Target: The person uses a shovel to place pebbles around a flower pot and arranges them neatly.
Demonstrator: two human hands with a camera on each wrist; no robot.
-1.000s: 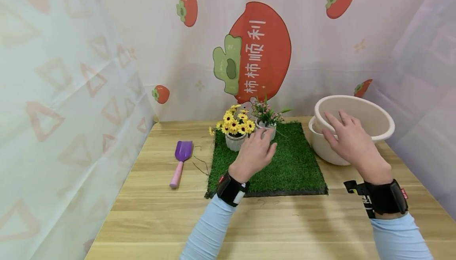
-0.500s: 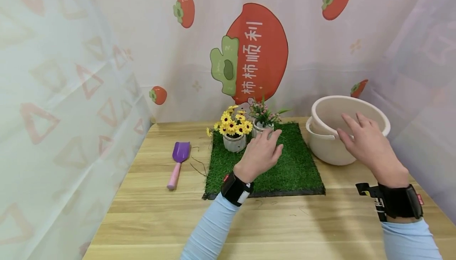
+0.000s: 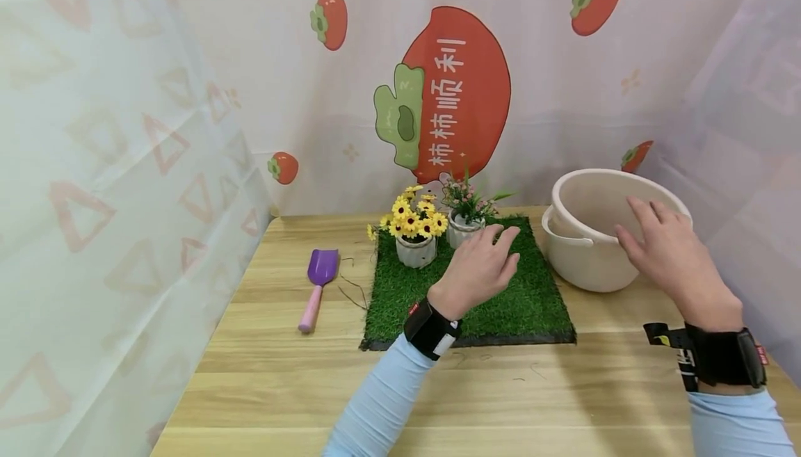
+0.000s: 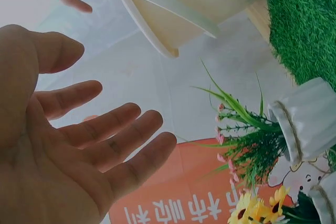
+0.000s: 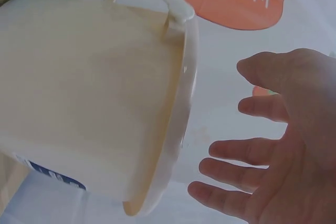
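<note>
The bare left hand (image 3: pixel 478 269) and right hand (image 3: pixel 674 257), fingers spread, have drifted rightward, empty and apart; the round cream plastic bucket (image 3: pixel 585 263) stays put, apparently unhandled.

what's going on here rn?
A person has both hands out over the table, fingers open and holding nothing. The left hand hovers over the green turf mat, near two potted plants standing on it: yellow flowers and pink flowers. The right hand is by the rim of the cream bucket, not touching it. The bucket stands right of the mat. A purple trowel with a pink handle lies to its left.
</note>
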